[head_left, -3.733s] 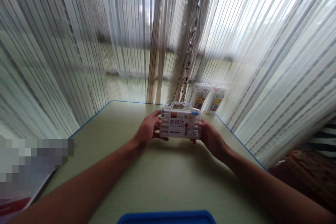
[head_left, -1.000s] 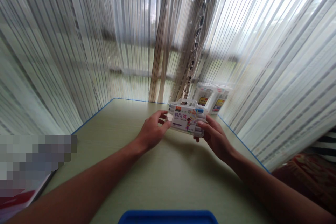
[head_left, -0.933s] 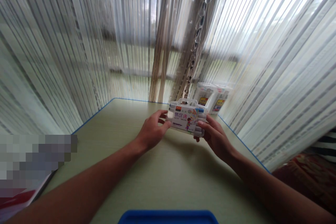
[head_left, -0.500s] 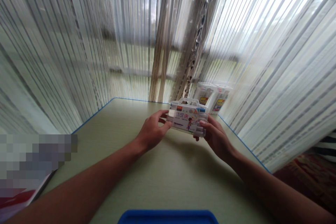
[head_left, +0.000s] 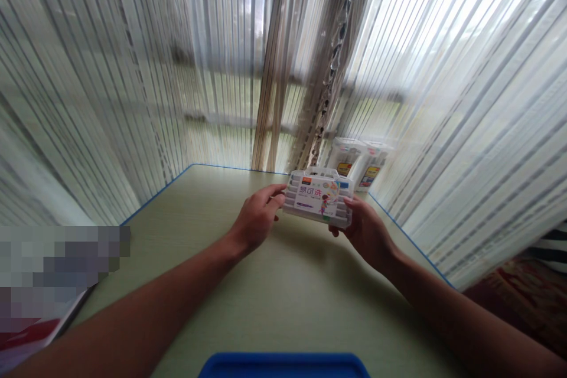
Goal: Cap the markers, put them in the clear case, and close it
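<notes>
A clear plastic marker case (head_left: 316,196) with a handle on top and a printed label is held up above the table, its front facing me. Several pens show through its sides. My left hand (head_left: 259,215) pinches the case's left edge, thumb in front and fingers behind. On the other side my right hand (head_left: 365,224) grips the lower right corner, its thumb on the front and a fingertip showing underneath. The case is tilted slightly, its right side a little lower.
Two clear cases (head_left: 349,159) with yellow labels stand behind, at the table's far right corner. The pale green table (head_left: 266,289) has a blue edge. A blue object (head_left: 283,359) lies at the near edge. Striped string curtains (head_left: 212,71) hang behind the table.
The marker case has tipped so its front faces me more squarely, and shifted slightly right. My left thumb has slid from the front toward the left edge.
</notes>
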Demonstrator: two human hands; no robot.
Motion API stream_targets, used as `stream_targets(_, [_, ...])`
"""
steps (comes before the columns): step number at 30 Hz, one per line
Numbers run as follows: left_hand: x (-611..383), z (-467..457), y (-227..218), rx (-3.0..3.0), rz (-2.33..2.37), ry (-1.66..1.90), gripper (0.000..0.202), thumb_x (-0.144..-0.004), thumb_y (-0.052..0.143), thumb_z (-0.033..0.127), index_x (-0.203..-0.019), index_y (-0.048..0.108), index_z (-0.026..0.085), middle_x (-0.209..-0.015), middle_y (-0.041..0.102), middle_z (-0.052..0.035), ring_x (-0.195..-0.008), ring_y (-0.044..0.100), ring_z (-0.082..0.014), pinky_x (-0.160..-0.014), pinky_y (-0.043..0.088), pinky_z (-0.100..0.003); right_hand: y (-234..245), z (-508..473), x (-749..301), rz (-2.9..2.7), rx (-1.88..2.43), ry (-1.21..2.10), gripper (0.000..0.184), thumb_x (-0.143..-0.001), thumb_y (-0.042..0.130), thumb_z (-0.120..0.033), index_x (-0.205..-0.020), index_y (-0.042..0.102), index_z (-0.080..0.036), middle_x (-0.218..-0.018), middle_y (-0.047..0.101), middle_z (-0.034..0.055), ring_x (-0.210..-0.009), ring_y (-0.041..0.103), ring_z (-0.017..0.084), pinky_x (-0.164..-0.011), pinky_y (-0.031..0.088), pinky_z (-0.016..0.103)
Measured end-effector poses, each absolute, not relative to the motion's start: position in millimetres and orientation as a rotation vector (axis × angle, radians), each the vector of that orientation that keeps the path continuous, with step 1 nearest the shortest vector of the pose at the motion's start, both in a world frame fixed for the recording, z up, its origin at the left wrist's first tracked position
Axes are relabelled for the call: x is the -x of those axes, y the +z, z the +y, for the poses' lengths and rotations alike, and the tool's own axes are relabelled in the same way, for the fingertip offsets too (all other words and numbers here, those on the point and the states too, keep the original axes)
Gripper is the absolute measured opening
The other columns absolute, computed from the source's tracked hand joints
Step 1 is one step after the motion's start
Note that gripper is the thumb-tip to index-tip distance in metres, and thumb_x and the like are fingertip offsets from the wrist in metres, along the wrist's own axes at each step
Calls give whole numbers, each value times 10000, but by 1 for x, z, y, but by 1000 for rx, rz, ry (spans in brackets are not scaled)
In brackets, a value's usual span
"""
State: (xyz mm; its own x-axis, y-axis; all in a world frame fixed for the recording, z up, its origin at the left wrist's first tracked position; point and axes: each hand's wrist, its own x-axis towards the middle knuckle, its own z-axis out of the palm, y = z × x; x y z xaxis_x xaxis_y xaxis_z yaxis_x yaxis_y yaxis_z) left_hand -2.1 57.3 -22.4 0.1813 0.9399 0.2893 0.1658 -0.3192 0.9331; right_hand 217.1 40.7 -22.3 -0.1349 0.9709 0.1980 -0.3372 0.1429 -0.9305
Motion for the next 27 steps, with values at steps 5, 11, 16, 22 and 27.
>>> stream_targets(5, [2, 57, -23, -1672, 1096, 1207, 450, -861, 474, 345, -1243, 565, 125, -1132, 645, -111, -943, 614, -230, -652, 530, -306, -23, 40, -216, -1180, 750, 1319, 189, -855, 535, -261, -1002, 603, -163, -813, 680, 51, -558, 586, 150, -444, 489, 252])
stream_targets(11, [1, 55, -21, -1688, 1050, 1151, 499, -830, 553, 329, -1283, 527, 122, -1197, 619, -129, -967, 617, -234, -725, 534, -322, -22, 39, -216, -1240, 743, 1262, 215, -865, 554, -266, -1047, 597, -161, -905, 674, 72, -593, 593, 154, -441, 488, 253])
stream_targets(16, [-1, 51, -19, -1716, 994, 1122, 555, -821, 596, 408, -1299, 514, 138, -1226, 604, -137, -1028, 610, -257, -842, 509, -368, -22, 33, -213, -1343, 685, 1243, 224, -889, 574, -301, -1079, 598, -184, -956, 660, 70, -667, 586, 147, -500, 499, 244])
stream_targets(22, [-3, 43, -17, -1760, 945, 1120, 661, -770, 655, 503, -1319, 489, 175, -1246, 587, -137, -1153, 545, -283, -950, 449, -384, -23, 27, -211, -1451, 711, 1190, 333, -852, 639, -295, -1163, 568, -201, -1024, 655, 79, -696, 594, 155, -516, 510, 254])
stream_targets(27, [-2, 49, -19, -1548, 999, 1140, 648, -811, 614, 458, -1343, 439, 131, -1258, 559, -171, -1081, 580, -273, -839, 515, -381, -21, 29, -211, -1283, 724, 1277, 222, -859, 584, -278, -1037, 602, -147, -948, 689, 94, -623, 618, 156, -489, 523, 257])
